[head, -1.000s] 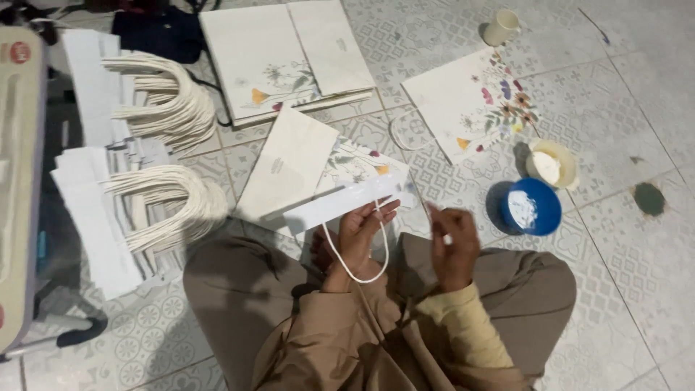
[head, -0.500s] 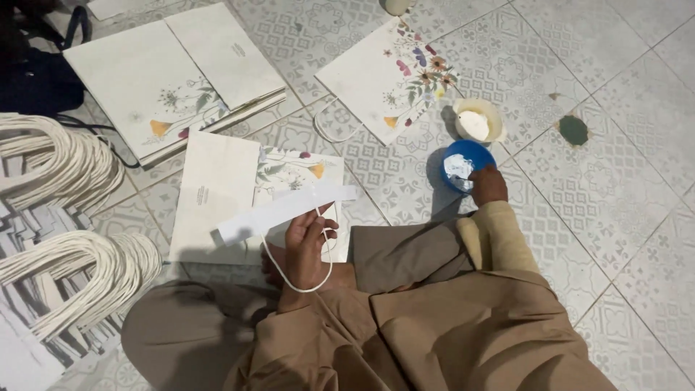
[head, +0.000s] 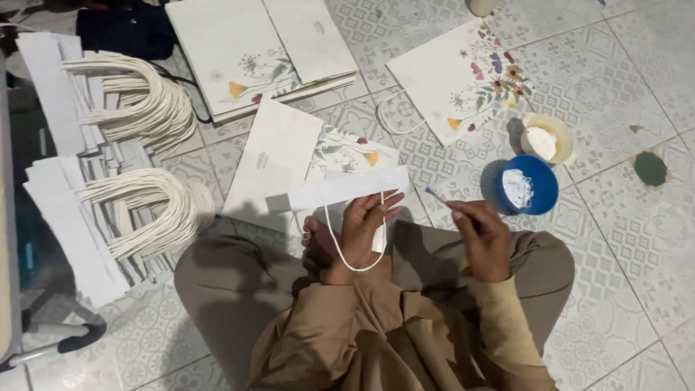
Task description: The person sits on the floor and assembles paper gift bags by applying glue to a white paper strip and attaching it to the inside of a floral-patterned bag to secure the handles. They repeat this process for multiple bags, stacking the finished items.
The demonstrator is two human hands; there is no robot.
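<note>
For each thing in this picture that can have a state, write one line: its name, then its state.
Left hand: holds the white paper strip with cord handle.
Right hand: grips a small brush.
Blue bowl: open, white paste inside.
Cream tub: open.
Floral paper bags: flat on the tiled floor.
Handle strips: stacked.

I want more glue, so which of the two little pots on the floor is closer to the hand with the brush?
The blue pot, just beyond the right hand; the cream-coloured pot sits farther away, behind it.
</note>
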